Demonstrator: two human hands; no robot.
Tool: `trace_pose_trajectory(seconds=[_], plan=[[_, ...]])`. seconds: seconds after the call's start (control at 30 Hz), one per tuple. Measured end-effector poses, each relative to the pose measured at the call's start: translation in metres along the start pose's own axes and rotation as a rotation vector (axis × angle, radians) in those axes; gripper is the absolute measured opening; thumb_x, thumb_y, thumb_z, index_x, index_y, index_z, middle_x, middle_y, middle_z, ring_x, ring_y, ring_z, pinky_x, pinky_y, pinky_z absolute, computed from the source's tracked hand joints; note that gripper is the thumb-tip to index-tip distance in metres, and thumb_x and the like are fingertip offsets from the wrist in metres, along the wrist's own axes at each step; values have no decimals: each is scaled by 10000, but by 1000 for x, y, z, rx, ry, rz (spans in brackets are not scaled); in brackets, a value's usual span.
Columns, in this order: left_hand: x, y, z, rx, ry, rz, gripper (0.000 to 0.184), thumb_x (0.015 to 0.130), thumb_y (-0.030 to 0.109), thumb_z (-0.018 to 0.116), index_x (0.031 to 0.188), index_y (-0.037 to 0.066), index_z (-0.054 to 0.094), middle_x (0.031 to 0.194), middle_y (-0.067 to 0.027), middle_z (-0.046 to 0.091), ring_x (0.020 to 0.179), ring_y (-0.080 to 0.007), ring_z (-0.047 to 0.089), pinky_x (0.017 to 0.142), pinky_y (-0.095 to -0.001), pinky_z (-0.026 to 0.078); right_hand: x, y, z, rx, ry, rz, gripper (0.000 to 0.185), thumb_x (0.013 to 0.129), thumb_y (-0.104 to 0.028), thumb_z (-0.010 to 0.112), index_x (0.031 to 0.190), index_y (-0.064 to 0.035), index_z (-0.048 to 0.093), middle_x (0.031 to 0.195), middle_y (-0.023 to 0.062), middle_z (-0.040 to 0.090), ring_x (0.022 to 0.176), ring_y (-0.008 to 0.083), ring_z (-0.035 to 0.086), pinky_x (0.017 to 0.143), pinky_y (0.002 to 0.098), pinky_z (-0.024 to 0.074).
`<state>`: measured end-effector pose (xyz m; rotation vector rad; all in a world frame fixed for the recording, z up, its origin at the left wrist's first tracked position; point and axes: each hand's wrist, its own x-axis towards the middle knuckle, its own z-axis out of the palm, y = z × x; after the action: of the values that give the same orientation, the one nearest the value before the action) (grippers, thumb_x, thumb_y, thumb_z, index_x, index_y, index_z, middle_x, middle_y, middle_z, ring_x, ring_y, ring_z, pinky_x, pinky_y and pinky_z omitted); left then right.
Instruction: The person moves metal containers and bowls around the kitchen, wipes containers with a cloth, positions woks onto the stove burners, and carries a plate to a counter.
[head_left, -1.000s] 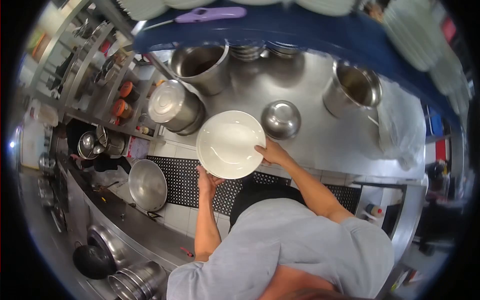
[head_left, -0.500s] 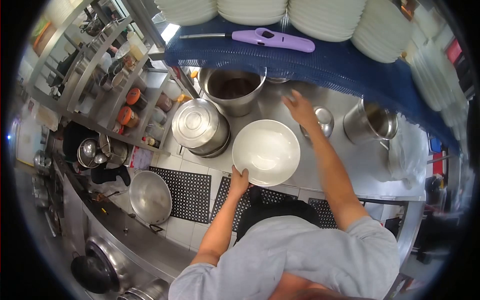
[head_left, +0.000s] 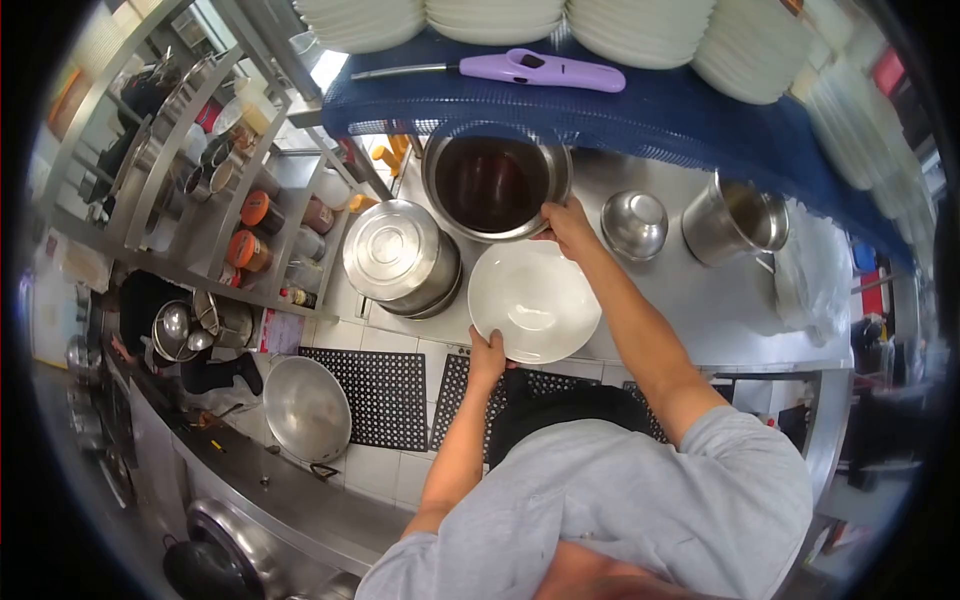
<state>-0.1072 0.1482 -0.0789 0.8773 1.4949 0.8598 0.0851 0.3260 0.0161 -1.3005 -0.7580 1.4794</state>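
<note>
My left hand (head_left: 488, 357) grips the near-left edge of a wide white bowl (head_left: 545, 300), thumb over the rim. Nothing shows inside the bowl. Behind it, my right hand (head_left: 570, 230) is closed on the right rim of a large steel pot (head_left: 485, 236) with dark liquid in it. The pot's near rim lies just beyond the bowl's far edge; whether they touch I cannot tell. A small steel bowl (head_left: 635, 225) sits on the counter to the right of my right hand.
A lidded steel pot (head_left: 400, 250) stands left of the bowl. To the right are a tall steel pot (head_left: 715, 235) and plastic bags (head_left: 812, 290). Overhead, a blue-matted shelf (head_left: 400, 105) carries stacked white dishes (head_left: 640, 30) and a purple lighter (head_left: 545, 72). A metal basin (head_left: 308, 408) lies lower left.
My right hand has gone from above the small steel bowl to the large pot's rim and taken hold. The pot has shifted right and nearer. The white bowl stays in my left hand.
</note>
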Motion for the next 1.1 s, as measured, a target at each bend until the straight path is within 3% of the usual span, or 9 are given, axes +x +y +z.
trace_pose_trajectory(seconds=[0.03,0.17,0.57,0.63,0.7,0.87,0.9,0.97,1.1], plan=[[0,0,-1,10,-14,-3,365,943,133,443,1227,-47,299,898,-229,604,539,-232,624,428,-307,523,-6,-1,-6,-65,-30,-2,548,835,10,452,1361,-17,300,1138,196,539,911,305,641,702,408,615],[14,-33,-3,19,-9,54,435,942,130,437,1285,-61,249,986,-247,583,624,-244,647,444,-302,544,-32,-5,-33,-133,43,-122,543,853,1,453,1372,-17,296,1187,215,535,972,308,635,700,398,613],[-37,-17,19,-132,132,33,415,926,91,400,1298,-32,263,1066,-207,526,680,-199,605,428,-271,508,-144,-46,-117,-305,245,-148,542,811,-16,510,1340,0,395,1045,133,599,802,183,606,618,289,500],[-33,-33,18,-4,124,145,454,917,92,403,1325,-36,248,1108,-224,519,786,-228,618,484,-293,529,-164,-42,-135,-265,308,-181,539,798,-14,509,1327,14,411,1026,113,606,766,155,583,594,264,464],[-27,-47,15,0,167,137,487,906,79,417,1330,-127,294,1312,-245,445,1173,-309,473,1017,-338,348,-190,-43,-158,-229,342,-199,533,793,-17,513,1316,27,422,1024,108,610,776,157,587,616,271,470],[-39,-31,38,-234,166,-11,519,904,83,409,1396,31,253,1310,-194,423,1125,-286,501,846,-444,514,-265,-37,-214,-87,365,-142,509,785,-14,510,1282,69,446,1041,151,615,841,202,607,700,293,490],[-41,-32,46,-220,156,-18,519,904,83,409,1396,31,253,1310,-194,423,1125,-286,501,846,-444,514,-280,-34,-227,-95,387,-104,526,795,-14,495,1309,61,409,1019,170,612,781,200,619,613,284,500],[-38,-37,57,-285,149,63,525,872,114,403,1357,37,218,1209,-221,475,942,-311,600,602,-370,580,-307,-23,-253,-85,424,-65,545,806,-13,480,1336,52,372,998,189,609,721,197,631,525,275,509],[-33,-47,74,-437,91,25,518,883,122,416,1365,91,231,1232,-181,483,962,-317,595,708,-404,573,-364,0,-300,-53,477,10,533,752,20,474,1280,89,446,1075,190,613,945,232,606,798,305,492]])
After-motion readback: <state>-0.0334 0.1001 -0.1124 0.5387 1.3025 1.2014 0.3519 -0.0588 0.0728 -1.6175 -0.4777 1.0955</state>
